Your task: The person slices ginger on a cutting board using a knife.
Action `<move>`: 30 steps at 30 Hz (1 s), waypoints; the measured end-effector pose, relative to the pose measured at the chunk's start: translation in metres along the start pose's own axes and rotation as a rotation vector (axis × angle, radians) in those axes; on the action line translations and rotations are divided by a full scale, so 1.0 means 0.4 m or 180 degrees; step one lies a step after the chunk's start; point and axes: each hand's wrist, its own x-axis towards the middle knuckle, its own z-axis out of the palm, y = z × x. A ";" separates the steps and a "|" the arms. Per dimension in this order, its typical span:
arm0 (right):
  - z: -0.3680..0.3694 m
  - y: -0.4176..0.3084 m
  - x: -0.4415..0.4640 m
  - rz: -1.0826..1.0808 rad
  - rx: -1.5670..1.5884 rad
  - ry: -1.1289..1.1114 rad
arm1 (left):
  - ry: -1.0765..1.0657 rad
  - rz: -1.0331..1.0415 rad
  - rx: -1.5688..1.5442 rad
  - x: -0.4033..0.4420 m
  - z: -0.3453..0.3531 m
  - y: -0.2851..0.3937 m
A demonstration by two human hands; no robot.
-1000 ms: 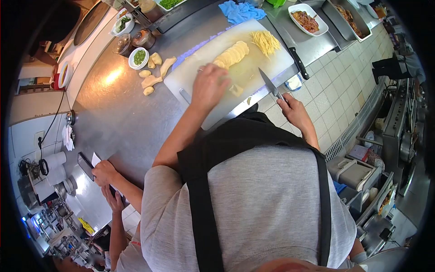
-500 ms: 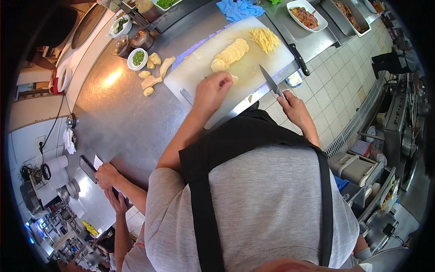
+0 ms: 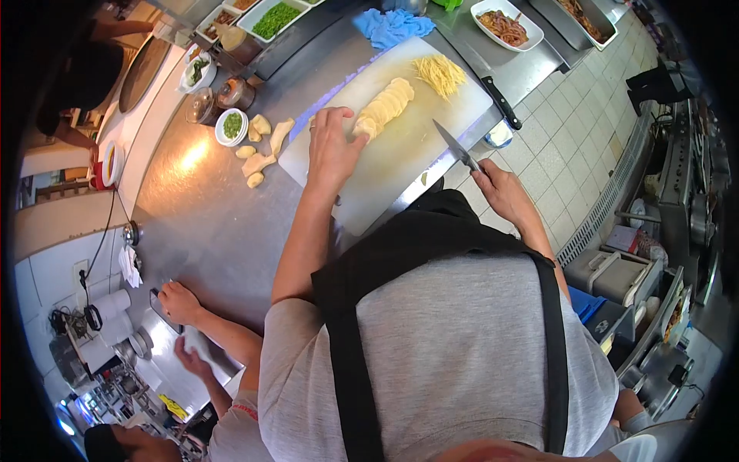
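On the white cutting board [image 3: 385,181] lies a row of overlapping pale yellow slices [image 3: 390,104]. My left hand [image 3: 335,146] is at the near-left end of the row, fingers apart, its thumb by the last slices. My right hand [image 3: 500,186] is closed round the handle of a knife [image 3: 454,145], whose blade points up and left over the board's right part. A heap of thin yellow strips [image 3: 439,75] sits at the board's far end. Several pale peeled pieces [image 3: 258,163] lie on the steel counter left of the board.
A second, black-handled knife [image 3: 502,102] lies at the board's right edge. Beyond are a blue cloth [image 3: 392,29] and a white dish of food [image 3: 506,31]. A small bowl of chopped green [image 3: 232,125] stands left. A co-worker's hands [image 3: 181,304] are at lower left.
My left hand moved from the board's near part, where it pinched a small pale piece, up and left to the row's end, and its fingers opened. The co-worker's hands moved apart.
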 end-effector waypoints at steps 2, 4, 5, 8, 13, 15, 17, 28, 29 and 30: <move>-0.011 -0.014 0.005 -0.0090 -0.0092 0.0058 | 0.0319 0.0231 -0.0059 0.021 0.004 0.023; -0.017 -0.026 0.027 -0.0284 -0.0264 0.0217 | 0.0057 0.0307 -0.0395 0.049 0.047 0.027; -0.017 -0.029 0.046 -0.0426 -0.0424 0.0344 | -0.0070 0.0346 -0.0560 0.069 0.071 0.030; -0.022 -0.044 0.115 -0.0729 -0.0844 0.0579 | 0.0009 0.0608 -0.0450 0.124 0.124 0.062; -0.018 -0.065 0.230 -0.0864 -0.1178 0.0653 | -0.0017 0.0832 0.0077 0.162 0.176 0.054; -0.015 -0.069 0.266 -0.0979 -0.1232 0.0669 | -0.0013 0.0846 0.0136 0.163 0.185 0.049; -0.015 -0.073 0.294 -0.1181 -0.1266 0.0705 | 0.0039 0.0868 0.0106 0.162 0.188 0.045; -0.025 -0.072 0.299 -0.1228 -0.1733 0.0522 | -0.0116 0.0960 -0.0001 0.170 0.181 0.038; -0.021 -0.066 0.300 -0.1204 -0.1712 0.0515 | -0.0097 0.0955 0.0014 0.169 0.182 0.041; -0.025 -0.064 0.298 -0.1226 -0.1722 0.0552 | -0.0100 0.0936 0.0016 0.168 0.182 0.043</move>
